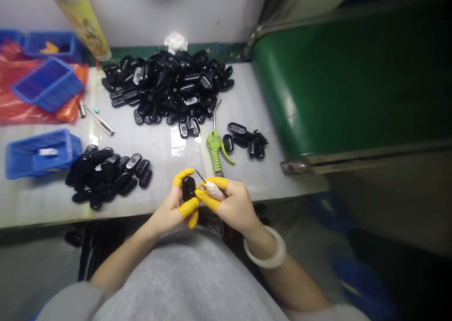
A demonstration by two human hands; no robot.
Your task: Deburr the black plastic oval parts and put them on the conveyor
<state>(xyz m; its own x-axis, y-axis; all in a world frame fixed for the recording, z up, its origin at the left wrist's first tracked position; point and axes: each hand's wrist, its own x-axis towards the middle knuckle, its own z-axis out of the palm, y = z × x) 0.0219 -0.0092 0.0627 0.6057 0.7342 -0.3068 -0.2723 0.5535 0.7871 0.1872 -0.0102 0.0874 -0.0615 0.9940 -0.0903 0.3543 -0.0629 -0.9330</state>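
My left hand (176,208), with yellow finger cots, pinches a small black oval plastic shell (188,188) at the table's front edge. My right hand (231,204), also in yellow cots, is closed on a thin metal tool (201,176) whose tip touches the shell. A white bangle (268,255) sits on my right wrist. A large heap of the same black shells (169,85) lies at the back of the table. A smaller heap (106,175) lies left of my hands, and a few more shells (247,140) lie to the right.
A green air blow gun (217,147) lies just beyond my hands. Blue plastic baskets (38,154) (47,83) stand at the left, one on a red bag (21,109). A green conveyor belt (353,76) runs along the right. A yellow tube (84,22) leans at the back.
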